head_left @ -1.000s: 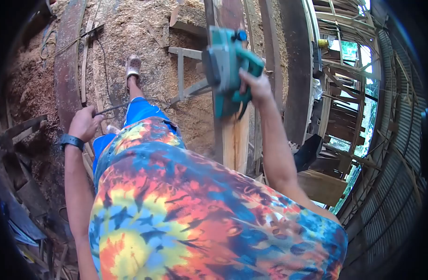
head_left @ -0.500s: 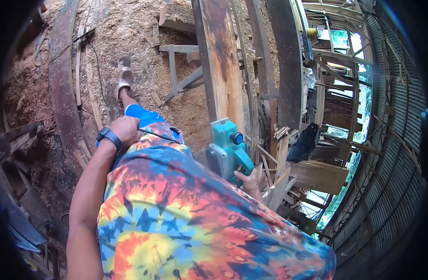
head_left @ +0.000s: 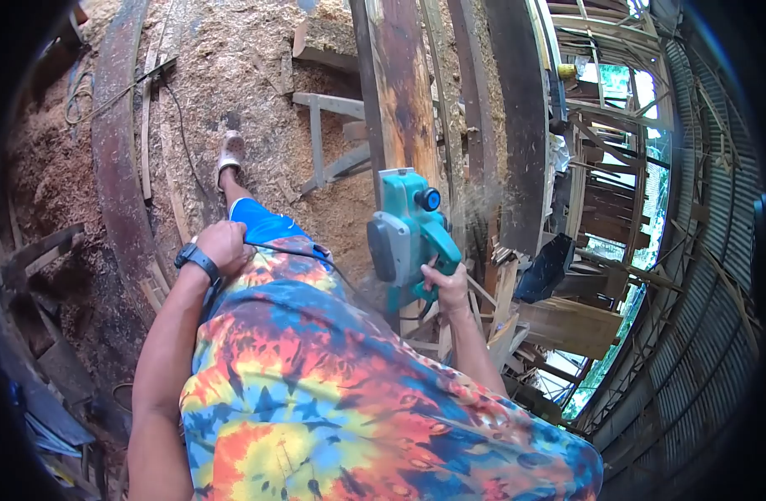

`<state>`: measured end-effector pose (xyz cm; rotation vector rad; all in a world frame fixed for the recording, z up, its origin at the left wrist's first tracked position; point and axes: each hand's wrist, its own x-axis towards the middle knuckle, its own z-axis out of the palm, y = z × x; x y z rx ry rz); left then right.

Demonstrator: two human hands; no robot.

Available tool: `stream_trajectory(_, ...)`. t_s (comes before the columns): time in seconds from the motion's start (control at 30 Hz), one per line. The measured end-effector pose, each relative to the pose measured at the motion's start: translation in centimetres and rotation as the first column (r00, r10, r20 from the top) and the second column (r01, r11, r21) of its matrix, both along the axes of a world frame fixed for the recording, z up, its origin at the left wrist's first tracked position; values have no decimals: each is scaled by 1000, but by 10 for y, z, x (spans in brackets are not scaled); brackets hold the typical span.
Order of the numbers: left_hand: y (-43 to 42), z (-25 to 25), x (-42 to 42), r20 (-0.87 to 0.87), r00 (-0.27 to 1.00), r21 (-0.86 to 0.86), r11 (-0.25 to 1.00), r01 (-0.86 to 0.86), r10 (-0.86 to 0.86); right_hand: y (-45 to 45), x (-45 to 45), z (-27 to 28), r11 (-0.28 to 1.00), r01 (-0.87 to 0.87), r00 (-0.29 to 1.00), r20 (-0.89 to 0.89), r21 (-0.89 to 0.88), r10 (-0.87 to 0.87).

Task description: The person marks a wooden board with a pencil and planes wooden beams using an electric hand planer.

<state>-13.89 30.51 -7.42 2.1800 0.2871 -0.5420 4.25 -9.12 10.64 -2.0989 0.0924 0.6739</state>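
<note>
The planer (head_left: 402, 203) looks smooth plastic, the plank (head_left: 402, 92) rough wood, the shirt (head_left: 341, 384) matt cloth.

Standing in a rough woodworking shop, apparently open-sided: treading wood shavings (head_left: 220, 42) across the upper left of the frame, gripping an electric planer (head_left: 406, 219) at the centre, facing long planks (head_left: 518, 108) at upper centre, and having slatted timber (head_left: 610, 204) at right beside corrugated sheeting (head_left: 715, 242) at far right.

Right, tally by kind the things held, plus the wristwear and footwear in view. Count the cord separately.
Teal electric planer: 1
Black cord: 1
Wristwatch: 1
Clog: 1
Total: 4
</note>
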Motion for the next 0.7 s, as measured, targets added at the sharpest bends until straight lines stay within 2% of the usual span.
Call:
stream_trajectory(0.07, 9, -3, 7, 14, 1000, -5, 1000, -21, 21, 23, 20, -1, 1000, -13, 1000, 4, 13, 13)
stream_trajectory(0.17, 20, -6, 19, -77, 997, -10, 1000, -22, 21, 57, 56, -6, 998, -46, 999, 22, 44, 45)
stream_trajectory(0.37, 45, -6, 44, -96, 991, -16, 995, -99, 97, 170, 145, -4, 990, -122, 992, 25, 71, 121)
stream_trajectory(0.57, 79, 3, 68, -158, 963, -8, 975, -223, 219, 315, 269, -6, 970, -174, 985, 6, 171, 175)
stream_trajectory(0.63, 90, -8, 74, -165, 951, -13, 963, -268, 262, 368, 316, -10, 977, -165, 986, 26, 138, 163)
stream_trajectory(0.7, 106, 3, 88, -185, 930, -40, 943, -331, 319, 421, 360, -7, 977, -193, 981, 43, 88, 190)
